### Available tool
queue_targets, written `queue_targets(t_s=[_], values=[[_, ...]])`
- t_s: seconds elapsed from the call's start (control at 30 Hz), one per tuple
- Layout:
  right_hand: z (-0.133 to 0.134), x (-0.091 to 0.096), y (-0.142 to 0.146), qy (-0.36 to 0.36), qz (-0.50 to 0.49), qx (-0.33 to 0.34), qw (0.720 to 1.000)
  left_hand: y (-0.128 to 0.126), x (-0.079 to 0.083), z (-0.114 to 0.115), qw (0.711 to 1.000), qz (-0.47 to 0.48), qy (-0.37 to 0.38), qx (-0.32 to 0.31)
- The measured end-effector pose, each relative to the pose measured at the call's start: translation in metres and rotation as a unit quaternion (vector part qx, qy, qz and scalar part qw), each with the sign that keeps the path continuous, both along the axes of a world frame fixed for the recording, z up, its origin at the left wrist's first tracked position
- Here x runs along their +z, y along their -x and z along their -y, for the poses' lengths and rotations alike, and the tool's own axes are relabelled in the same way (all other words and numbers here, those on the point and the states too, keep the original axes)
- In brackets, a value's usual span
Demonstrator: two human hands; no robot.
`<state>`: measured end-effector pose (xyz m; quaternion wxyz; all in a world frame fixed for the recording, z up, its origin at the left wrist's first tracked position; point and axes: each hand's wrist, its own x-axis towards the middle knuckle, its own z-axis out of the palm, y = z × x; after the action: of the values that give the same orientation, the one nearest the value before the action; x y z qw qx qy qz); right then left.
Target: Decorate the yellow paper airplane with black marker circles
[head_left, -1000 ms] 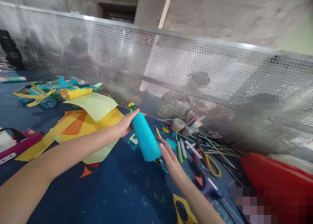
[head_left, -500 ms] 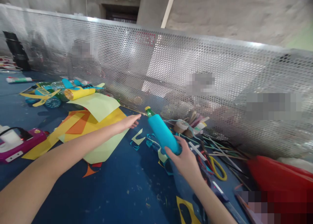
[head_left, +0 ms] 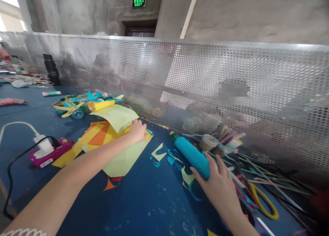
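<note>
A green bottle with a yellow cap, wrapped in blue paper (head_left: 192,155), lies on the blue table among paper scraps. Around its base end is my right hand (head_left: 218,181), thumb and fingers spread apart, the index finger touching the wrap. My left hand (head_left: 137,131) rests at the far right edge of a pile of coloured paper (head_left: 123,157), its fingers curled down over the sheets; the fingertips are partly hidden. Just beside it, a pale green sheet (head_left: 115,114) bows up on top of the pile.
A perforated metal screen (head_left: 144,64) runs along the back. Left stand a purple power strip (head_left: 51,153) with cables and a bottle craft with a yellow roll (head_left: 101,105). Blue and pale green scraps (head_left: 159,153), tape rolls (head_left: 208,142) and yellow-handled scissors (head_left: 264,205) lie near the bottle.
The wrapped bottle has come down onto the table and my right hand's fingers have spread. My left hand has gone from outstretched above the table to curled on the paper pile. The view has turned left.
</note>
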<state>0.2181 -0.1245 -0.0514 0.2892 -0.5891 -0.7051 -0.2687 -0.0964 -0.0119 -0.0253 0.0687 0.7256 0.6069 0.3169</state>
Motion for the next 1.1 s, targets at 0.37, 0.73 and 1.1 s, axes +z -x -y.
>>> queue_targets(t_s=[0.37, 0.73, 1.1], values=[[0.012, 0.010, 0.024, -0.011, 0.045, 0.076, 0.996, 0.019, -0.001, -0.013, 0.988, -0.047, 0.012, 0.143], [0.007, 0.005, 0.021, 0.044, 0.034, 0.124, 0.991, -0.032, 0.008, 0.030, 0.998, -0.032, -0.043, 0.018], [0.013, 0.015, 0.025, 0.123, -0.035, 0.173, 0.977, -0.091, -0.013, 0.134, 0.885, -0.316, -0.221, -0.260]])
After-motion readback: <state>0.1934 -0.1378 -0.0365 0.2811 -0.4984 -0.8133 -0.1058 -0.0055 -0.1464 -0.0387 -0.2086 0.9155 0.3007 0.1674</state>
